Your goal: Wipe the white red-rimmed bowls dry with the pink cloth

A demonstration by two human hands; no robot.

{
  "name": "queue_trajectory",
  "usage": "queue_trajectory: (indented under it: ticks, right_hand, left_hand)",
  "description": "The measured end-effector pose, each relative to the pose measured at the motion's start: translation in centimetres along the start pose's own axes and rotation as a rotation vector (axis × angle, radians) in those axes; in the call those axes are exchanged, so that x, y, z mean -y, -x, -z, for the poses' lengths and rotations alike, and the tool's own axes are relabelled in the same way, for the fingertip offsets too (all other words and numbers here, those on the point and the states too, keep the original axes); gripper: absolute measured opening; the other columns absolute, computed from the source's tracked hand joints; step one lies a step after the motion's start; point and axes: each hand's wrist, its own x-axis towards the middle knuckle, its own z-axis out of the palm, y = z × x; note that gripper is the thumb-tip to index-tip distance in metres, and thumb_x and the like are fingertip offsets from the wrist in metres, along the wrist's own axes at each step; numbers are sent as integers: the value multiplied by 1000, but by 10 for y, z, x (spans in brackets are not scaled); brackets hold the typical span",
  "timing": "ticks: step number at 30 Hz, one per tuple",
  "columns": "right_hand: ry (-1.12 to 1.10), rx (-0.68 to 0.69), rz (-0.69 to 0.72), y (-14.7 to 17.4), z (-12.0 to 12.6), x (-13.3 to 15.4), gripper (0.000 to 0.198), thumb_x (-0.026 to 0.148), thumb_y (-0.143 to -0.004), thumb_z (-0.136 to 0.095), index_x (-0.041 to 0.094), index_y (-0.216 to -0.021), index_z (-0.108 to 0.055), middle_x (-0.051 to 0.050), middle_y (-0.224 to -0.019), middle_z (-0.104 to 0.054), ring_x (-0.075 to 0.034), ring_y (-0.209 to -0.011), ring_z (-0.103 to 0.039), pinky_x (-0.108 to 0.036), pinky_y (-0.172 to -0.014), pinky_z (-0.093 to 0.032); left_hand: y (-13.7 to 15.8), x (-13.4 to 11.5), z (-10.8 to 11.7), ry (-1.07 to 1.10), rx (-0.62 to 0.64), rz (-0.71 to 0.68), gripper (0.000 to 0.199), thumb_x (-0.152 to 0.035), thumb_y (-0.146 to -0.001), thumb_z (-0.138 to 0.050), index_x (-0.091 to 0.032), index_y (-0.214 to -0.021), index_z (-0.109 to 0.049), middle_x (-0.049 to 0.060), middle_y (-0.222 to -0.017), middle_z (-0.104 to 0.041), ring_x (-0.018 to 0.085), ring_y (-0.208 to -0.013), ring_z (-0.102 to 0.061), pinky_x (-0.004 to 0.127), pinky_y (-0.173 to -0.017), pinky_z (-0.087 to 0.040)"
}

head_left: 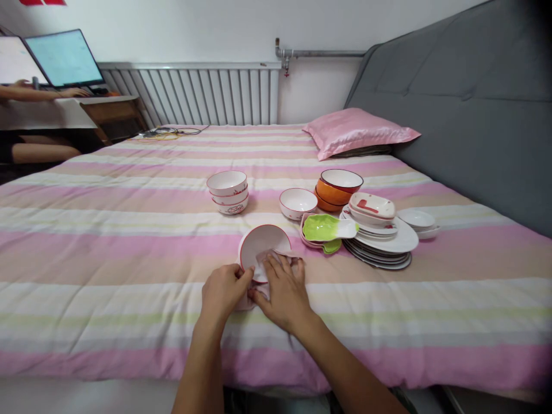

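Note:
A white bowl with a red rim (pixel 250 248) is tilted on the bed, its inside facing me. My left hand (pixel 224 289) is closed on the bowl's left lower edge, thumb at the rim. A pale pink cloth (pixel 246 300) lies under and inside the bowl. With fingers bent over the cloth, my right hand (pixel 282 290) presses it against the bowl's inner wall. Beyond the bowl stand a stack of three white bowls (pixel 229 192) and a single small white bowl (pixel 298 202). Green leaf-shaped dishes (pixel 321 228) lie to its right.
Orange bowls (pixel 332 195), stacked plates (pixel 388 244), red-and-white dishes (pixel 371 206) and small white dishes (pixel 417 219) stand on the striped bedspread (pixel 129 259). Farther back are a pink pillow (pixel 357 129), a headboard (pixel 466 103), cables (pixel 172 132) and a person's arm (pixel 34 93) at a desk.

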Motion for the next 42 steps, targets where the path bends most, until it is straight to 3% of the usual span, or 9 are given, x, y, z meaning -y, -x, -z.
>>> queue_trajectory:
  ticks: [42]
  right_hand:
    - [-14,-6,4,1,0,-1,65,57,-89,-39,15,-139,-40,-13,-149,-37,-29,-140,-23,-59,-110,0]
  left_hand:
    - [0,0,0,-13,-8,-10,40,-52,-81,-44,-20,-59,-57,6,-66,-65,20,-67,-58,27,-56,-29]
